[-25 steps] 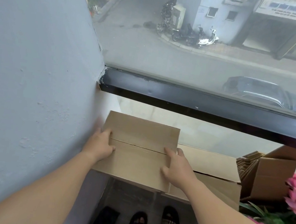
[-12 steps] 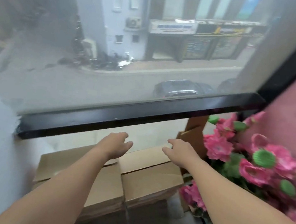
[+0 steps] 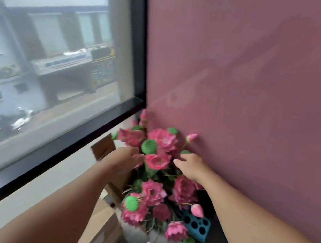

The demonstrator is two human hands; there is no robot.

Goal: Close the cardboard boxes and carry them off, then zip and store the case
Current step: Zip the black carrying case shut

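Observation:
My view has swung right, toward a pink wall. My left hand (image 3: pixel 125 158) and my right hand (image 3: pixel 190 165) both hover in the air over a bunch of pink flowers, fingers relaxed, holding nothing. A closed cardboard box (image 3: pixel 100 227) shows only as a brown edge under my left forearm. Behind my left hand stands an open cardboard box (image 3: pixel 103 147) with a raised flap. No case is in view.
A bunch of pink artificial flowers (image 3: pixel 161 141) with green seed pods fills the corner below my hands. A teal tray with round holes (image 3: pixel 198 225) lies under them. A black window frame (image 3: pixel 67 141) runs along the left, the pink wall (image 3: pixel 252 82) stands on the right.
My hands have let go of the closed cardboard boxes and lifted off them. My head has turned right, from the box stack to the flowers and the pink wall.

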